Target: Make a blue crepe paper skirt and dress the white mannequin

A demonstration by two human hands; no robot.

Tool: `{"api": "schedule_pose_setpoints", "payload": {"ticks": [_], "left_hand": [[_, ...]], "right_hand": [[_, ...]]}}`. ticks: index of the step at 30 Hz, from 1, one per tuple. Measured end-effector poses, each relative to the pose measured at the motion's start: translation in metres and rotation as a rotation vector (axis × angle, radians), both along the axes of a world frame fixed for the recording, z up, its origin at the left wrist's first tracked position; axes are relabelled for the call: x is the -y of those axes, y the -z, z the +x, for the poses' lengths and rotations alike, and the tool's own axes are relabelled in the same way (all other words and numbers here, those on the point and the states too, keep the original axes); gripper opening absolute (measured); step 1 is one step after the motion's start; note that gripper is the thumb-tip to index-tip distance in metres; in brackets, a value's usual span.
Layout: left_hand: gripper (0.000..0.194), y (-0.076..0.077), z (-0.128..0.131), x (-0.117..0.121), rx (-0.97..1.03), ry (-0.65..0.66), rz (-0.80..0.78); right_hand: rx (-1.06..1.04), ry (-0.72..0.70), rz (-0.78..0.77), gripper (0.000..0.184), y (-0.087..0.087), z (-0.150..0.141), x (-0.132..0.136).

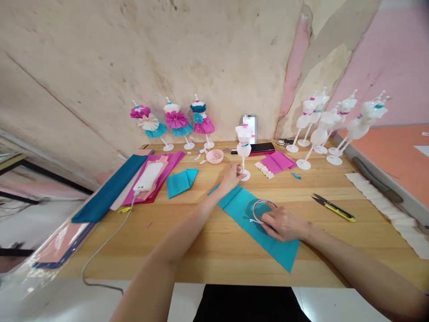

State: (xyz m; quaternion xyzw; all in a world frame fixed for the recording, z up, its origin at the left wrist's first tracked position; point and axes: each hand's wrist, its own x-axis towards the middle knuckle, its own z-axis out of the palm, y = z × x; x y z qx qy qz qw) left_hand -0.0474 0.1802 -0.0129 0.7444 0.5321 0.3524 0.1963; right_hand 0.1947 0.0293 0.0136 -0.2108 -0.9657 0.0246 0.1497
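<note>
Turquoise cloth lies slantwise before you. The white mannequin stands upright beyond it, your left hand at its base, whether pinching you cannot tell; a sideways nudge could topple it. Your right hand pinches a thin coil; loosened fingers could let it spring open.

You're in a small sewing or craft workshop.
Your wooden table carries miniature dress forms in ruffled outfits, more white forms, folded cloth and thread snips, against a stained, patchy wall.
</note>
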Motion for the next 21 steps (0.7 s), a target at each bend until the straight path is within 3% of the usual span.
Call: {"api": "schedule_pose_setpoints", "payload": {"ticks": [3, 6, 7, 15, 21], "left_hand": [[0.021, -0.006, 0.002, 0.028, -0.008, -0.043, 0.040], [0.010, -0.008, 0.015, 0.047, -0.061, 0.268, 0.018], [0.011, -0.008, 0.021, 0.049, -0.076, 0.307, -0.004], [0.015, 0.000, 0.048, 0.026, -0.173, 0.262, -0.073], [0.011, -0.012, 0.064, 0.027, -0.199, 0.309, -0.057]], "right_hand": [[-0.031, -0.002, -0.014, 0.021, 0.000, -0.001, -0.002], [-0.029, -0.013, -0.022, 0.021, 0.000, -0.002, -0.004], [-0.024, -0.014, -0.020, 0.021, 0.000, -0.002, -0.004], [-0.005, -0.002, -0.016, 0.020, -0.003, 0.003, -0.005], [-0.007, 0.009, 0.004, 0.018, 0.000, 0.003, -0.007]]}}
